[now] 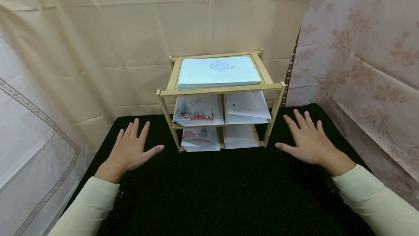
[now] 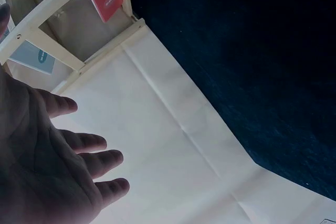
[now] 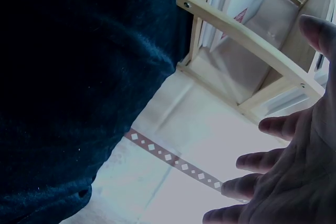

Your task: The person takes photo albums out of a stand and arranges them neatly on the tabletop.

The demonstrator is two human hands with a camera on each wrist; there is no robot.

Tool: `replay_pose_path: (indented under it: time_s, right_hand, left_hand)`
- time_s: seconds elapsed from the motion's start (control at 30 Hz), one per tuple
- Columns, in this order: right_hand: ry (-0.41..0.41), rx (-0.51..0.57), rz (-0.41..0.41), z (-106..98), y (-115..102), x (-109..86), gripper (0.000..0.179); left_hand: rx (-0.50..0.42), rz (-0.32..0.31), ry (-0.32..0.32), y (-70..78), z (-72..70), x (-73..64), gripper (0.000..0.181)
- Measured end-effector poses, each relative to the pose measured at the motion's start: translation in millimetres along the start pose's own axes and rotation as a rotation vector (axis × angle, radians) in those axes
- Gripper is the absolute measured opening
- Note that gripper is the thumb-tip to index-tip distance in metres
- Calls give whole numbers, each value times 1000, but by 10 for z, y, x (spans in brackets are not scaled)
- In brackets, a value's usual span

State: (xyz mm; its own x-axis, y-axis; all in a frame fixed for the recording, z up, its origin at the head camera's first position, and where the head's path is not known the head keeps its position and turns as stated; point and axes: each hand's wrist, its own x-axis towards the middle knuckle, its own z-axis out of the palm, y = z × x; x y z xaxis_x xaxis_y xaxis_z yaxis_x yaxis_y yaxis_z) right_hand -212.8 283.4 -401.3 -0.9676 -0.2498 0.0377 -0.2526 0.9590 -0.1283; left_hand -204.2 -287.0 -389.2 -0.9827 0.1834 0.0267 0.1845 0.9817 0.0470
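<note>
Left hand [image 1: 129, 152] and right hand [image 1: 309, 140]: fingers spread wide, flanking the rack [image 1: 222, 90], apart from it. Whale-printed stack [image 1: 217, 73] lies on top; other stacks [image 1: 198, 111] occupy both tiers below.

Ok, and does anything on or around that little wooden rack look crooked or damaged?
Nothing really stands out. The wooden rack stands upright, the whale-printed stack lies flat on top, and nothing looks spilled. The beige cloth behind is merely creased.
</note>
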Motion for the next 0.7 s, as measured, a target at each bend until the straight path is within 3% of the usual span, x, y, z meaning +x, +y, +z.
replay_pose_path:
  time_s: [0.2,0.3,0.43,0.53,0.7]
  right_hand:
    - [8,-2,-9,-17,-6,6,112]
    - [18,18,-2,-91,-46,1,111]
    - [46,53,10,-257,-126,-4,107]
    - [118,49,-14,-389,-175,7,102]
    - [244,63,-51,-564,-245,39,91]
  left_hand:
    - [-6,-1,20,-9,-31,-2,110]
    - [-38,-6,111,6,-117,-11,105]
    - [-152,-48,255,64,-332,-51,91]
    - [-248,-66,346,134,-516,-66,79]
    - [-338,-30,474,277,-788,-48,65]
